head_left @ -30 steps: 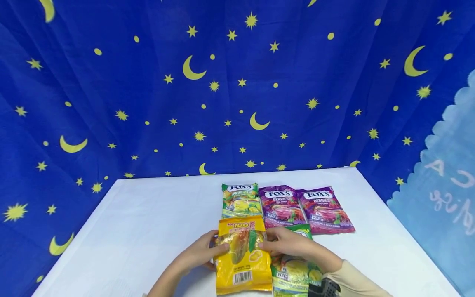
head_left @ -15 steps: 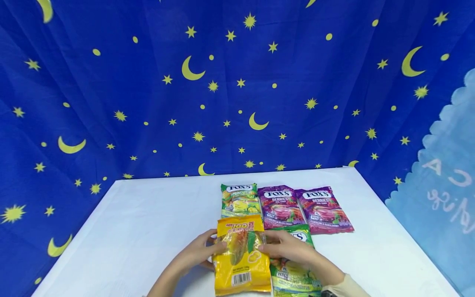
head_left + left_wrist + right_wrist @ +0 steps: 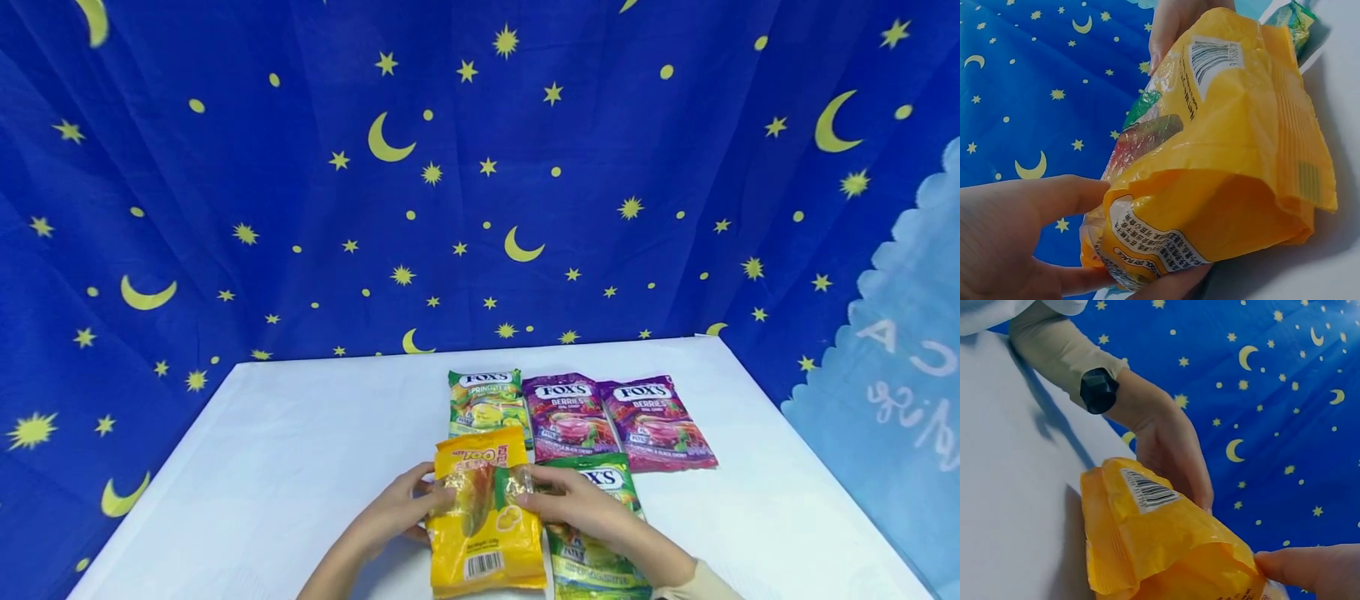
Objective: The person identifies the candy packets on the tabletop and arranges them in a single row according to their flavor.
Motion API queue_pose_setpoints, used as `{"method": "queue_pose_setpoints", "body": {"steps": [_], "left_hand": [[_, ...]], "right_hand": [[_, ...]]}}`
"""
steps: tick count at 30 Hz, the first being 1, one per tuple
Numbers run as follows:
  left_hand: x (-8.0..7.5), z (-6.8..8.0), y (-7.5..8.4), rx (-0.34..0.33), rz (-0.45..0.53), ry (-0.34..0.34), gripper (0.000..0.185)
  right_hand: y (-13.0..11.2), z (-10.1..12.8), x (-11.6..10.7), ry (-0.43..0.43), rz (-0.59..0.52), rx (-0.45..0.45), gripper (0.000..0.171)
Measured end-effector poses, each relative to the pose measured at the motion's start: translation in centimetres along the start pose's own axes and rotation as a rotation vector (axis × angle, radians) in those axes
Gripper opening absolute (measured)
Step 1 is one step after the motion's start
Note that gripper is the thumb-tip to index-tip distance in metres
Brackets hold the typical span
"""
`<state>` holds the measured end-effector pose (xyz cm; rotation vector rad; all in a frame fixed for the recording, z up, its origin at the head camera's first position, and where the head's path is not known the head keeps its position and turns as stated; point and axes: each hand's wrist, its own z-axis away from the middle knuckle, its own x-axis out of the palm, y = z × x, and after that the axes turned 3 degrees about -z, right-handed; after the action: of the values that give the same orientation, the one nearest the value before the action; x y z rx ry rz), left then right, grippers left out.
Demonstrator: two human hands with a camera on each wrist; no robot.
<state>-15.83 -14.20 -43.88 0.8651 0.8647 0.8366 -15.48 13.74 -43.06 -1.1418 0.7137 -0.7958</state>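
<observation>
A yellow Lot 100 candy bag [image 3: 486, 525] with a mango picture and a barcode is held up between both hands. My left hand [image 3: 401, 510] grips its left side, thumb on the front and fingers behind. On the opposite side my right hand [image 3: 577, 500] pinches the bag the same way. In the left wrist view the side of the bag [image 3: 1210, 200] is creased inward, with small print on the side panel. Under my right forearm lies a green Fox's bag [image 3: 592, 567], partly hidden by that hand.
Behind the yellow bag lies a green Fox's Spring Tea bag [image 3: 487, 404], its lower end covered. Two purple Fox's Berries bags [image 3: 572, 425] lie in line to its right. The white table [image 3: 315, 433] meets a blue moon-and-star cloth [image 3: 465, 200] at the back.
The yellow bag has tilted slightly and shifted a little left, with both hands still holding it. More of the green bag under the right forearm shows.
</observation>
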Motion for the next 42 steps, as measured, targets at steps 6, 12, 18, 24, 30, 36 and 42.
{"method": "queue_pose_setpoints", "body": {"steps": [6,12,18,24,30,36,42], "left_hand": [[-0.1,0.4,0.0,0.023,0.01,0.03,0.075],[0.1,0.7,0.0,0.031,0.009,0.044,0.075],[0.1,1.2,0.4,0.042,0.017,0.045,0.076],[0.0,1.5,1.0,0.044,0.024,0.061,0.074],[-0.2,1.6,1.0,0.038,0.018,0.079,0.071],[-0.8,1.7,1.0,0.032,0.013,0.087,0.071],[-1.7,1.9,0.7,0.011,0.002,0.124,0.068]], "right_hand": [[0.1,0.1,0.4,-0.001,-0.104,0.03,0.068],[0.3,0.1,0.7,0.066,-0.113,0.028,0.073],[0.3,0.2,0.6,0.076,-0.231,0.023,0.079],[0.5,0.4,0.7,0.049,-0.33,-0.003,0.079],[0.6,0.3,1.0,0.04,-0.348,-0.02,0.078],[0.5,0.0,1.3,0.041,-0.321,-0.015,0.082],[0.3,-1.0,2.2,0.055,-0.28,-0.003,0.084]]}}
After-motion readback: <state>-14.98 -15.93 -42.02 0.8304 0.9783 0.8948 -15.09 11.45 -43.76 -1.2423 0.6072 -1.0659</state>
